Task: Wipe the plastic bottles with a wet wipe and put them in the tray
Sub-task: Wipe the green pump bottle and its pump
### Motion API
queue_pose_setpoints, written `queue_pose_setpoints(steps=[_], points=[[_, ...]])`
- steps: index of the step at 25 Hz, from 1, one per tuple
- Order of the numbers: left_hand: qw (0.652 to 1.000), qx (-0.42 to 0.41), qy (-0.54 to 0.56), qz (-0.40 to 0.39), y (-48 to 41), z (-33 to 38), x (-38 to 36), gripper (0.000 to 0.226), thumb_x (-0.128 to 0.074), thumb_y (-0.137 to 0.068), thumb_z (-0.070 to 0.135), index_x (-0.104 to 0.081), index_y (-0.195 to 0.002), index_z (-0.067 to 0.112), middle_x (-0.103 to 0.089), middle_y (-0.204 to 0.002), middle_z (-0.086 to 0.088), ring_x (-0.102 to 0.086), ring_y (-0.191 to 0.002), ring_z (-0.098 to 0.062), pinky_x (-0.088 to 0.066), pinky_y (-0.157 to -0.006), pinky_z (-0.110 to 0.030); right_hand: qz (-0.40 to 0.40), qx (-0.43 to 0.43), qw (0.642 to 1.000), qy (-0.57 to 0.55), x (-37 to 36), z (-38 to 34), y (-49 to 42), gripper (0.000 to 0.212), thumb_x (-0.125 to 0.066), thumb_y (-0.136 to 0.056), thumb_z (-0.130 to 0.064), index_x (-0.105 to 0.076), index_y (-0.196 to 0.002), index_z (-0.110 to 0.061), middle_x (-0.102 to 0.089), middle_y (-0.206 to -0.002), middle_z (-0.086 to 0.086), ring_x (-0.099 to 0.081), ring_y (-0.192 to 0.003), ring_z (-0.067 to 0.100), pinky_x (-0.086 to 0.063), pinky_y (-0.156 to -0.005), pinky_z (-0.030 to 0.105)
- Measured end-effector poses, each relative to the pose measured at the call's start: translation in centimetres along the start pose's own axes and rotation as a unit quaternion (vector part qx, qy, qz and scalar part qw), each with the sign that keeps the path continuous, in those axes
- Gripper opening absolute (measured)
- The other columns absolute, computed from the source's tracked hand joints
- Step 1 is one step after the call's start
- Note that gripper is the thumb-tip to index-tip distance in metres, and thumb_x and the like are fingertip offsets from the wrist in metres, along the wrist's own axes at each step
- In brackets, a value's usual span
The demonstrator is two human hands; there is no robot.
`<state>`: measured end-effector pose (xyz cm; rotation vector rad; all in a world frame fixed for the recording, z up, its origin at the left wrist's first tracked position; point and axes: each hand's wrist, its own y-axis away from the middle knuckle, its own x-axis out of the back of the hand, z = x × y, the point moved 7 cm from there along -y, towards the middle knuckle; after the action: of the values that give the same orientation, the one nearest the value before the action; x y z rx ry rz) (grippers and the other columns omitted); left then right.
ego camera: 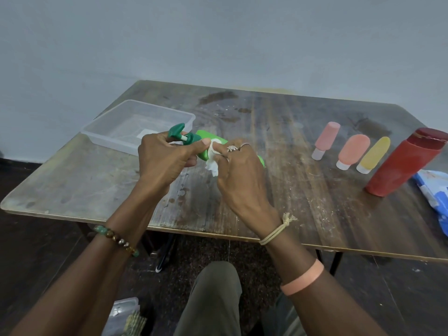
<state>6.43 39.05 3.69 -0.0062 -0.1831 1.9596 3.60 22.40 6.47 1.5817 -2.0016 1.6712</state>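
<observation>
The green pump bottle (205,137) is in the middle of the frame, held tilted above the table (291,170), its dark green pump head (177,131) pointing to the upper left. Your left hand (164,158) grips it at the neck, fingers curled round it and thumb lying on the body. Your right hand (240,170) pinches a white wet wipe (212,164) against the bottle's side. Just behind the pump, in the upper left, sits the clear plastic tray (109,139). At the right stand a pink bottle (326,139), an orange tube (354,150), a yellow tube (374,154) and a large red bottle (404,163), with a blue and white packet (434,190) at the right edge
</observation>
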Motion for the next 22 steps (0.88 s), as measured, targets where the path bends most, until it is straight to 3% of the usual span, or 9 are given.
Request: queue_pose_setpoints(steps=[3,7,10,13,17,20,22], points=[[1.0,0.005,0.007,0.013,-0.1,-0.9,0.5,0.053,-0.093,-0.053,0.044,-0.077,-0.089,0.009,-0.074,-0.072,-0.011,-0.07,-0.059,-0.021,-0.063,-0.072,-0.047,-0.04,-0.045,0.998,0.003,-0.8,0.3,-0.1,0.025,-0.06,-0.089,0.001,-0.072,-0.11,-0.005,-0.062,-0.093,0.017,-0.058,-0.089,0.033,-0.049,-0.07,0.039],[1.0,0.002,0.006,0.02,-0.7,-1.5,0.4,0.054,-0.093,-0.054,0.044,-0.076,-0.087,0.006,-0.072,-0.066,-0.009,-0.066,-0.053,-0.02,-0.061,-0.068,-0.04,-0.004,-0.004,1.0,0.005,-0.9,-0.2,0.9,0.024,-0.068,-0.076,0.008,-0.074,-0.097,-0.001,-0.063,-0.081,0.016,-0.06,-0.077,0.034,-0.05,-0.059,0.032],[0.998,0.023,0.049,0.021,-1.1,-2.2,0.5,0.055,-0.095,-0.054,0.037,-0.073,-0.085,-0.003,-0.062,-0.058,-0.005,-0.055,-0.047,-0.017,-0.051,-0.061,-0.03,-0.015,-0.04,0.998,0.039,-1.9,1.2,1.8,0.026,-0.065,-0.084,0.0,-0.072,-0.108,-0.006,-0.062,-0.094,0.013,-0.059,-0.082,0.03,-0.041,-0.062,0.027],[0.997,0.039,0.065,0.017,-1.2,-2.6,0.5,0.043,-0.094,-0.061,0.024,-0.071,-0.084,-0.005,-0.059,-0.057,-0.008,-0.051,-0.048,-0.018,-0.049,-0.057,-0.027,-0.009,-0.031,0.998,0.049,-2.4,2.2,2.2,0.021,-0.064,-0.089,-0.002,-0.069,-0.11,-0.002,-0.06,-0.092,0.014,-0.056,-0.078,0.028,-0.038,-0.058,0.029],[0.996,0.052,0.063,0.025,-1.2,-3.2,1.1,0.047,-0.095,-0.062,0.028,-0.071,-0.085,-0.006,-0.063,-0.056,-0.009,-0.058,-0.047,-0.019,-0.051,-0.055,-0.024,-0.042,-0.06,0.993,0.093,-3.3,4.1,2.6,0.03,-0.057,-0.093,-0.007,-0.066,-0.121,-0.004,-0.06,-0.098,0.013,-0.055,-0.092,0.029,-0.039,-0.065,0.029],[0.996,0.06,0.06,0.022,-1.2,-3.2,1.3,0.046,-0.094,-0.062,0.028,-0.072,-0.084,-0.005,-0.064,-0.058,-0.013,-0.06,-0.049,-0.021,-0.053,-0.056,-0.025,-0.031,-0.04,0.995,0.088,-3.5,3.3,2.8,0.034,-0.065,-0.089,-0.002,-0.065,-0.123,-0.002,-0.06,-0.103,0.014,-0.056,-0.087,0.027,-0.033,-0.062,0.024],[0.995,0.074,0.067,0.019,-0.8,-3.4,1.5,0.046,-0.094,-0.063,0.028,-0.072,-0.083,-0.006,-0.065,-0.061,-0.018,-0.061,-0.051,-0.022,-0.052,-0.054,-0.024,-0.034,-0.093,0.992,0.083,-3.4,5.5,2.4,0.031,-0.059,-0.094,-0.007,-0.064,-0.124,-0.003,-0.06,-0.107,0.015,-0.059,-0.091,0.03,-0.035,-0.066,0.025]])
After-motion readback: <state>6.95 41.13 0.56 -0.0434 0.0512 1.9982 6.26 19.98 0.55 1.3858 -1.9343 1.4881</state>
